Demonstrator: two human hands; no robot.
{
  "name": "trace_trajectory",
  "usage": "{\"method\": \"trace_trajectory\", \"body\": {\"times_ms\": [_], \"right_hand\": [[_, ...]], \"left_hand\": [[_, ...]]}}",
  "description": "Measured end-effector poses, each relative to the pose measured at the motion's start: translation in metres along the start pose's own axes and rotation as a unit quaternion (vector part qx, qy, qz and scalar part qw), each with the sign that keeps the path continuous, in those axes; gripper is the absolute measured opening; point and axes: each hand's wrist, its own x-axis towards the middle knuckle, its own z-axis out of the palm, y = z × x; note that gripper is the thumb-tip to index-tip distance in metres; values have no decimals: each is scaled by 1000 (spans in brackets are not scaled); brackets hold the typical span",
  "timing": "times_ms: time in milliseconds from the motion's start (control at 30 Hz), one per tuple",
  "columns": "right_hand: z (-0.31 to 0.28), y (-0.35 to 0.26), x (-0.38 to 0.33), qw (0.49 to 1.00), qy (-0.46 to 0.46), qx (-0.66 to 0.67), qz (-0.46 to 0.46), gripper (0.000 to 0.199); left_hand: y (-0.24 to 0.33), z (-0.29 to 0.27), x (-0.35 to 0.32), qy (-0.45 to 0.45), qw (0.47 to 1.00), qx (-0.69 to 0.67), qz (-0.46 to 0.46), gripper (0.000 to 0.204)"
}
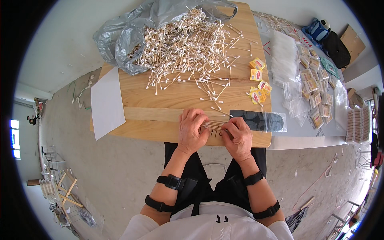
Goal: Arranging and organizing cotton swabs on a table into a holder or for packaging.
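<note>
A small bundle of cotton swabs [215, 123] lies between my two hands at the table's near edge. My left hand [192, 129] closes round the bundle's left end. At the other end, the fingers of my right hand [238, 136] pinch the sticks. One loose cotton swab [222, 112] lies just beyond the bundle. Farther back, a large heap of cotton swabs [186, 52] spills out of a grey plastic bag [124, 44]. By my right hand, a clear bag over a dark patterned sheet [258, 120] lies flat on the table.
The wooden table [148, 100] carries a white paper sheet [108, 104] at left and small yellow boxes [256, 75] at right. On the grey table [294, 125] alongside are clear plastic bags [283, 56], several packed swab bundles [315, 86] and stacked packs [358, 125].
</note>
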Motion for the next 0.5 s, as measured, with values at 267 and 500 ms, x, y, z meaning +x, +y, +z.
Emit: {"method": "trace_trajectory", "body": {"times_ms": [267, 500], "right_hand": [[1, 1, 1, 1000, 11, -7, -15, 14], [0, -1, 1, 1000, 8, 14, 16, 19]], "left_hand": [[-1, -2, -1, -4, 1000, 11, 15, 27], [8, -2, 5, -5, 1000, 17, -1, 30]]}}
